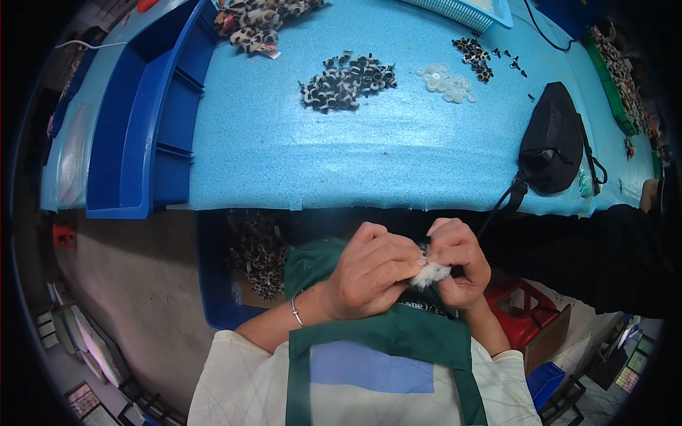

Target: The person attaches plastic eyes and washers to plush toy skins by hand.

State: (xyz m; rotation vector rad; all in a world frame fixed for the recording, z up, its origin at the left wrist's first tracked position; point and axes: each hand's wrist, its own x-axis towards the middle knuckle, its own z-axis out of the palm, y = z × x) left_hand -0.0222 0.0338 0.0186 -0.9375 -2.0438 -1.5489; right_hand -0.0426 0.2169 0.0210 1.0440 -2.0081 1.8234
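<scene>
A small white furry plush piece (430,275) is held between my two hands in front of my green apron. My left hand (375,273) pinches it from the left, fingers curled. My right hand (460,261) grips it from the other side, with fingers and thumb bent in close. The fingers hide much of the piece, and I cannot make out any small part between the fingertips. Beyond my hands, on the blue table (341,167), lie a heap of small black-and-white parts (348,84), some translucent white discs (446,83) and a cluster of dark and amber pieces (474,58).
A blue divided bin (135,128) stands at the table's left, beside spotted plush pieces (252,27). At the right is a black bag (550,142). A light-blue basket (465,11) sits at the back. Under the table edge, a blue crate (213,284) holds spotted pieces. A person's dark sleeve (590,255) reaches in from the right.
</scene>
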